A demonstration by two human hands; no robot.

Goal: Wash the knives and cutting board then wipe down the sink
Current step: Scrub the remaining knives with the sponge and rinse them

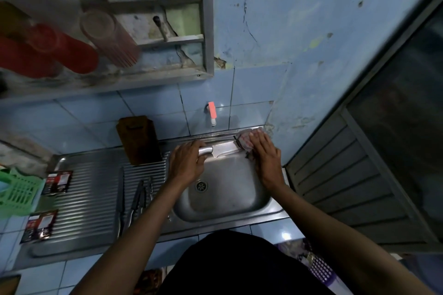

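My left hand (185,163) grips the steel handle of a broad knife (225,149), held over the back of the steel sink basin (230,199) with the blade pointing right. My right hand (265,155) presses a pinkish cloth (247,140) against the blade tip at the sink's back right corner. A dark wooden cutting board (139,140) leans upright against the tiled wall at the back of the drainboard. Several more knives (134,199) lie on the ribbed drainboard (91,194) left of the basin.
A tap with an orange handle (212,112) sticks out of the wall above the basin. Two dark sachets (57,182) lie on the drainboard's left side beside a green plastic basket (16,189). A wall rack with red cups (48,50) hangs upper left. A louvred door (347,175) stands at right.
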